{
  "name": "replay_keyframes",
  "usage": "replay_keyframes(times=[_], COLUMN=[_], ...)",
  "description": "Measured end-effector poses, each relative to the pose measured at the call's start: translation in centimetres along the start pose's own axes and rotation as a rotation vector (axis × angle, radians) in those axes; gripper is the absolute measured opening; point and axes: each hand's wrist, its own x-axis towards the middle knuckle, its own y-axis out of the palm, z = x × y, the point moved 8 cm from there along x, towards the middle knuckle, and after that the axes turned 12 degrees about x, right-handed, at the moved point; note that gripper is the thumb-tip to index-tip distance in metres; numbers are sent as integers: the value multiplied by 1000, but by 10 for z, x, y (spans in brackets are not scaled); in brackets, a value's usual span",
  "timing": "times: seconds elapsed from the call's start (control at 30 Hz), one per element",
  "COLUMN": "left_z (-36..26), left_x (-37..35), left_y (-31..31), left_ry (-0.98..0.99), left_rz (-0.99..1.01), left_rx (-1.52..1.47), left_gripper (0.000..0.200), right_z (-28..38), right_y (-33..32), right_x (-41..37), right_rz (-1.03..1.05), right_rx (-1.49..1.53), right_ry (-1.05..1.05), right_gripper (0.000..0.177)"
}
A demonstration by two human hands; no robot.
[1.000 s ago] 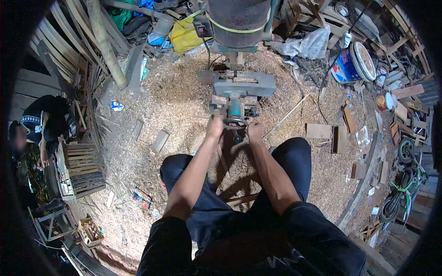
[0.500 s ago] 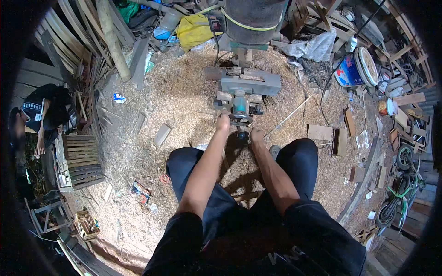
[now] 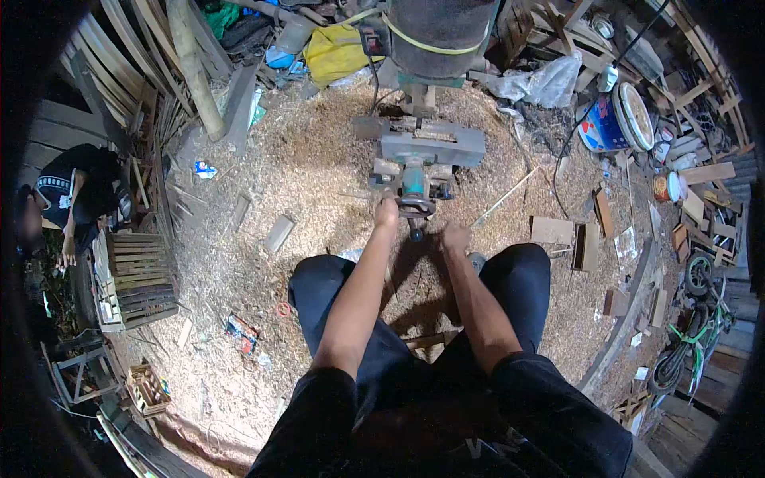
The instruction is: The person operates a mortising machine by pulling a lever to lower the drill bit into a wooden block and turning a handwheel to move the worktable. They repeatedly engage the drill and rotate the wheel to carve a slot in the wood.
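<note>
At the front of a machine (image 3: 434,144) with a grey metal bed stands a dark handwheel (image 3: 417,208). My left hand (image 3: 386,213) is closed on the left side of the wheel's rim. My right hand (image 3: 455,237) is to the right of the wheel, apart from it and slightly blurred; its fingers are too unclear to read. A dark round knob (image 3: 416,235) sits just below the wheel, between my hands.
Wood shavings cover the ground (image 3: 311,183). A blue bucket (image 3: 606,126) lies at the upper right, and wooden blocks (image 3: 552,230) lie right of my knee. Another person (image 3: 68,191) sits at the far left beside a slatted crate (image 3: 143,271). A thin stick (image 3: 506,197) lies near my right hand.
My right hand has moved a little to the right, away from the handwheel. My left hand stays at the wheel's rim.
</note>
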Motion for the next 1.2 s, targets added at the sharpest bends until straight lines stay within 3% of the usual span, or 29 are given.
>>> replay_keyframes(times=[0.07,0.17,0.2,0.23,0.27,0.3,0.4,0.47,0.6,0.7,0.83,1.07,1.2], left_z=[0,-17,-21,-34,-46,-54,-63,-58,-75,-74,-75,-76,-76], left_x=[-5,-16,-19,-25,-33,-39,-44,-35,-58,-56,-56,-59,-69], left_y=[-2,-4,-7,-11,-15,-13,-9,-4,-11,-8,-10,-10,-10], left_ry=[38,111,129,289,442,427,378,347,478,461,507,537,455], left_rz=[0,-61,-95,-209,-333,-301,-179,-64,-221,-204,-230,-239,-210], left_rx=[-22,-28,37,84,143,187,259,241,317,316,309,276,232], left_gripper=[53,56,55,56,57,57,57,58,54,49,44,40,38], right_z=[17,168,194,202,204,211,230,229,227,227,252,246,248], right_y=[-8,-46,-52,-54,-57,-64,-67,-64,-55,-36,-33,-1,7], right_x=[29,7,9,26,49,54,48,55,67,59,23,29,24], right_rz=[-173,-378,-411,-451,-493,-535,-251,-301,-310,-201,-273,-148,-198], right_rx=[278,409,475,421,365,307,265,113,54,94,1,83,-12], right_ry=[32,-129,-225,-241,-257,-273,-160,-328,-572,-480,-476,-657,-604], right_gripper=[63,61,59,58,56,55,52,48,40,36,38,42,37])
